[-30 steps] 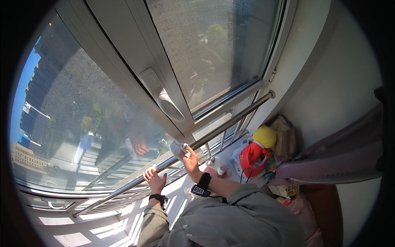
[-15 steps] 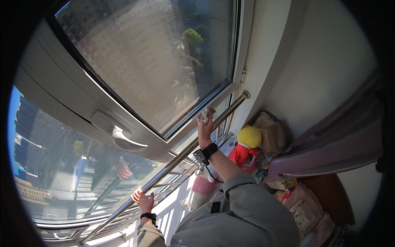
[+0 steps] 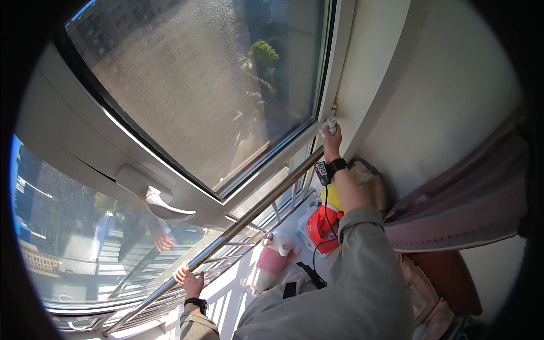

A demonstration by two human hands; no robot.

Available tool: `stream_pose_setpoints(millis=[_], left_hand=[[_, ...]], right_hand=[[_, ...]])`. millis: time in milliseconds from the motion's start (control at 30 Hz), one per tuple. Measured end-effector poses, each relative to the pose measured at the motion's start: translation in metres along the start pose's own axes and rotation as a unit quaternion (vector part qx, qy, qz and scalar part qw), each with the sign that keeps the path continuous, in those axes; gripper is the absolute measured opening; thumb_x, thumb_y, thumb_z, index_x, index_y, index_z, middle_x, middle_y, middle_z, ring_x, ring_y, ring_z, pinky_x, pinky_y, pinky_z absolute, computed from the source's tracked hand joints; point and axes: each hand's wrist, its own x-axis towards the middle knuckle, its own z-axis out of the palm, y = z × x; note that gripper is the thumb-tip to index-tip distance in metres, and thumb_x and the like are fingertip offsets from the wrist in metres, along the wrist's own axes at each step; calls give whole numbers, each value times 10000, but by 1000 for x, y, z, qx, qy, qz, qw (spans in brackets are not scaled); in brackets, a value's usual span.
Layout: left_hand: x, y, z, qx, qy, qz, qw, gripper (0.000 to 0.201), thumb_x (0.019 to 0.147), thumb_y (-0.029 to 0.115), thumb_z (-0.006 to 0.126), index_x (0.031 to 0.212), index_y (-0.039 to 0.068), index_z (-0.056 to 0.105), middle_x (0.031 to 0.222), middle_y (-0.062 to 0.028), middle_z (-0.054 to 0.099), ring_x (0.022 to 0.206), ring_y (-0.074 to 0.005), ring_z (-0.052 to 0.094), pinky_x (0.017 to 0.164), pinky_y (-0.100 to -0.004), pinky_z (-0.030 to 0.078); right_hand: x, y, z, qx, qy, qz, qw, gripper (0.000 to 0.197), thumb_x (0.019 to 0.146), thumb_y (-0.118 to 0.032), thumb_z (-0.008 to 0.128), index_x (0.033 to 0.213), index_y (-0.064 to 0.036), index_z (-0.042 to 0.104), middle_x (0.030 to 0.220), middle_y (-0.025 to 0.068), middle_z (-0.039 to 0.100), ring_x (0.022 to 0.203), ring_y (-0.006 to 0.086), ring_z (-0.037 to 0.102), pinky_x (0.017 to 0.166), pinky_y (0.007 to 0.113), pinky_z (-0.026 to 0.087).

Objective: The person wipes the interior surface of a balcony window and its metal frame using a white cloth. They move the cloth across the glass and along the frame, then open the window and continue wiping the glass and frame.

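Note:
My right hand [image 3: 332, 140] reaches far out to the lower right corner of the window frame [image 3: 271, 160]. Its fingers are closed on a crumpled white cloth [image 3: 328, 126], pressed against the frame close to a hinge [image 3: 334, 107]. Lower left, my left hand [image 3: 189, 279] grips the round metal railing [image 3: 243, 221] that runs slantwise below the window. The fingers wrap over the rail with the thumb raised. Between the two hands, a white curved window handle [image 3: 164, 208] sits on the frame, touched by neither.
Below the railing lie a pink and white plush toy [image 3: 271, 262] and a red and yellow toy [image 3: 323, 226]. A brown bag [image 3: 369, 187] leans in the corner. A mauve curtain [image 3: 453, 209] hangs at right. Dusty window glass [image 3: 187, 85] fills the upper left.
My right hand has moved right and up along the frame with the cloth, to the corner by the hinge. My left hand stays on the railing.

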Motion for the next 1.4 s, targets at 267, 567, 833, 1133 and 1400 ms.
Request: stream_pose_setpoints(millis=[267,567,833,1133,1400], left_hand=[[-5,15,-11,54,41,11,998,785,713,374,762,1325,25,415,1283,-158,453,1251,-383,359,1119,-579,139],[4,2,4,-29,-19,-38,999,788,726,380,755,1354,46,415,1281,-144,455,1281,-364,340,1144,-553,101],[-2,20,-13,28,55,13,998,766,729,391,754,1335,50,432,1249,-141,465,1258,-360,359,1131,-559,121],[-3,28,-22,21,38,-7,999,741,735,347,759,1342,62,444,1250,-139,472,1273,-356,349,1132,-551,135],[-3,31,-27,25,46,3,999,738,721,403,743,1311,51,474,1249,-132,478,1262,-340,362,1127,-559,157]], right_hand=[[-192,9,73,-36,-68,-63,995,467,938,-51,544,1389,-2,435,1378,213,503,1298,338,473,1071,364,369],[-226,-8,34,4,-116,-19,993,366,949,-113,569,1288,12,511,1155,185,625,1083,286,605,921,337,463],[-31,24,-14,-291,-50,-142,945,487,725,104,537,1198,-6,577,1230,205,571,1170,400,503,1035,407,399],[-355,-7,32,-211,-467,-357,781,480,734,0,628,1202,-103,606,1462,80,426,1421,323,304,1180,506,226],[-205,20,7,-322,-426,-414,737,489,734,11,609,1213,-70,558,1305,117,529,1305,351,420,1126,525,291]])
